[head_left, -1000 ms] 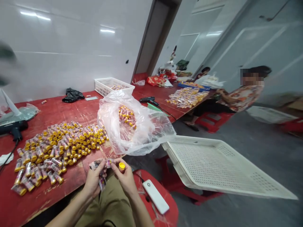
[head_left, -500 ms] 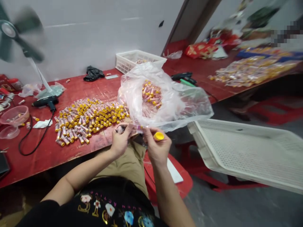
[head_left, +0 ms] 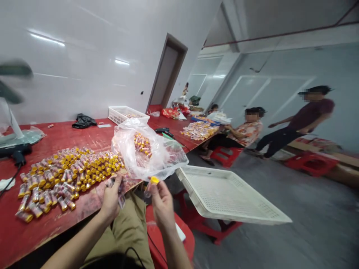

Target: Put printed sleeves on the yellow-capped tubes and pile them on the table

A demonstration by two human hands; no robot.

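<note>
At far left, a fan point(head_left: 15, 71) shows only part of its blades, where half a second ago its hub and stand were in view. Beside it, the heap of yellow-capped tubes point(head_left: 70, 172) lies where it did on the red counter point(head_left: 67, 130). The worker's left hand point(head_left: 111, 198), just over the front edge, remains closed on printed wrappers point(head_left: 121, 200), their number blurred. To its right, the right hand point(head_left: 163, 203) pinches a capped tube point(head_left: 154, 180) between thumb and fingers, yellow end up, in front of the plastic bag point(head_left: 126, 134); the two hands, then meeting at a printed strip, are now apart. At right, a seated person point(head_left: 249, 130) and a standing person point(head_left: 311, 116) have come into view as the camera swung.

The counter's front edge climbs from lower left toward center, a narrow strip of worn red surface lying between it and the heap. The bag overhangs that edge, its loose plastic near the corner of a white tray point(head_left: 224, 190). Over the lap point(head_left: 123, 231), a gap opens between the hands; below the right one curves the rim of a red stool point(head_left: 189, 246). Gray floor point(head_left: 303, 198) stretches from the tray's far edge to the right border.
</note>
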